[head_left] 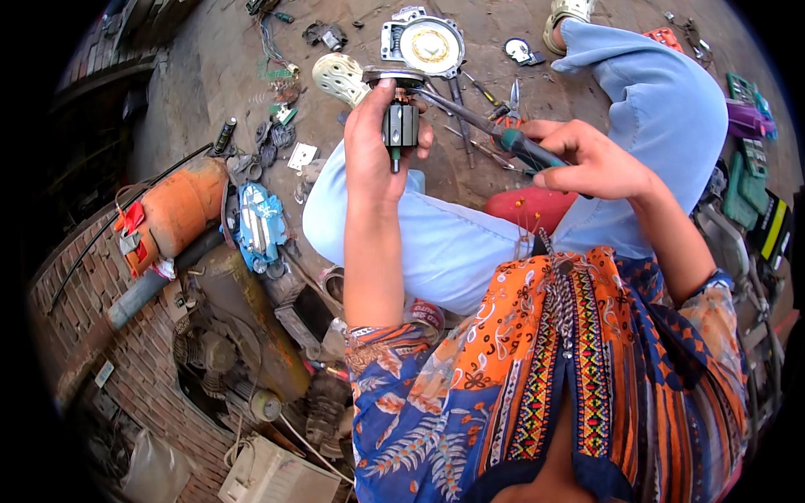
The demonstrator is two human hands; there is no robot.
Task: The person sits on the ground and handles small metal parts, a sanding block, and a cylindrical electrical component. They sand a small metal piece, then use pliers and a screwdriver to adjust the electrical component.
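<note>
My left hand [373, 138] is closed around a motor armature [401, 126], held upright with its thin shaft pointing down. A round metal plate [392, 75] sits at the armature's top end, and copper shows just beneath it. My right hand [599, 158] grips the dark green handle of a long screwdriver [470, 116]. Its grey shaft slants up and left toward the armature. The tip is partly hidden near the plate, so I cannot tell if it touches. Beyond the left hand, a silver motor housing [430, 46] with a greasy round recess lies on the ground.
Pliers [513, 99] and several other tools lie on the ground beyond my right hand. An orange gas cylinder [184, 205] and a blue plastic bag [260, 222] are at left. Green and purple cases [746, 117] lie at right. My legs bend around a red seat [530, 205].
</note>
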